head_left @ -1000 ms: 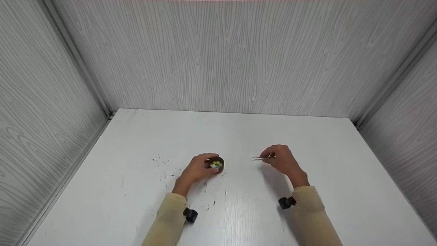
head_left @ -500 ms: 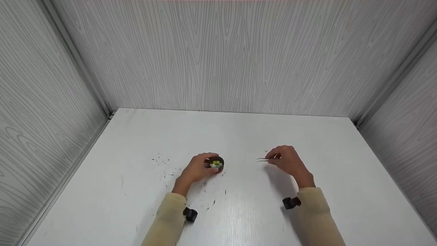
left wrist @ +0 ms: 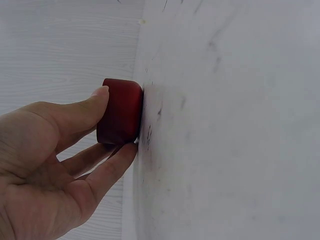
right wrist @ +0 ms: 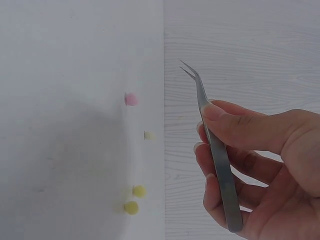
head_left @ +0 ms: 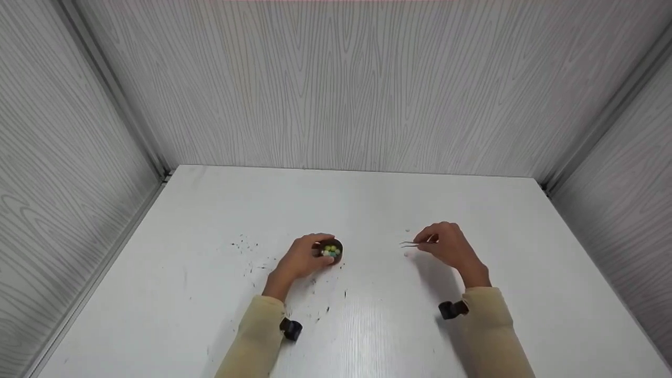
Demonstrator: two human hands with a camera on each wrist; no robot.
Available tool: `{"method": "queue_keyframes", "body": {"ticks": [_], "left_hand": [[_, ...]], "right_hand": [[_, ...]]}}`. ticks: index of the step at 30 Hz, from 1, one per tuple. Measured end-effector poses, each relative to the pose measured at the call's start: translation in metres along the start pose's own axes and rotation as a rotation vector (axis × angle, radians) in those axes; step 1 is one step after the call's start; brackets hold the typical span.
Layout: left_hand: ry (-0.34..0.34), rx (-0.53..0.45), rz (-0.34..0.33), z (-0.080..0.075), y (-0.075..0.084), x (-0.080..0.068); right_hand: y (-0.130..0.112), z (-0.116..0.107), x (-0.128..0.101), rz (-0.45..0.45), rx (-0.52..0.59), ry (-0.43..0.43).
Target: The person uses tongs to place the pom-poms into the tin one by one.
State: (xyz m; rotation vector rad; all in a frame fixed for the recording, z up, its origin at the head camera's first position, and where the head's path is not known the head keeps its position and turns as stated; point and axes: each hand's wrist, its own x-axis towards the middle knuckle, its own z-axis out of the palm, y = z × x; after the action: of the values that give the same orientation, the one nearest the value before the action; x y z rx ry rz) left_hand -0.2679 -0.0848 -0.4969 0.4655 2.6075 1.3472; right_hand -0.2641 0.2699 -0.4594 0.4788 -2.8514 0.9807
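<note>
Both hands are holding something: the left hand (head_left: 300, 258) grips a small cup (left wrist: 120, 111), thumb on the near side and fingers round the far side, while the right hand (head_left: 450, 245) pinches a pair of tweezers (right wrist: 218, 155) between thumb and fingers. Seen from the left wrist, the cup is dark red with a smooth, rounded wall, and its base appears to rest against the white worktop (head_left: 367, 205). From the head, its mouth faces up, and little balls (head_left: 333, 249) in yellow-green, white and teal lie bunched inside, too close to count for certain.

Silver and bent near the tip, the tweezers are above the worktop, their two points slightly apart and facing left, towards the cup. Below them, the right wrist view shows loose balls on the worktop: a pink ball (right wrist: 131, 99), a pale cream ball (right wrist: 149, 135) and two yellow balls (right wrist: 139, 191) close together; whether those two touch is hard to tell.

Further out, both arms wear pale yellow sleeves (head_left: 253, 333), with a small black device (head_left: 291, 329) by the left wrist and another by the right. Dark specks (head_left: 327, 310) are scattered around the left hand and forearm. Grey wood-grained panels (head_left: 336, 84) stand behind the worktop and along its two sides.
</note>
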Motion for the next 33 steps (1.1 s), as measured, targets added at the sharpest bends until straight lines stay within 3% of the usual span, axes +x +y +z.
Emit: {"method": "queue_keyframes", "body": {"ticks": [16, 33], "left_hand": [[0.006, -0.010, -0.001, 0.000, 0.001, -0.001], [0.010, 0.012, -0.015, 0.000, 0.004, -0.001]], "right_hand": [[0.013, -0.008, -0.004, 0.104, -0.009, -0.045], [0.022, -0.003, -0.003, 0.131, 0.000, -0.078]]}}
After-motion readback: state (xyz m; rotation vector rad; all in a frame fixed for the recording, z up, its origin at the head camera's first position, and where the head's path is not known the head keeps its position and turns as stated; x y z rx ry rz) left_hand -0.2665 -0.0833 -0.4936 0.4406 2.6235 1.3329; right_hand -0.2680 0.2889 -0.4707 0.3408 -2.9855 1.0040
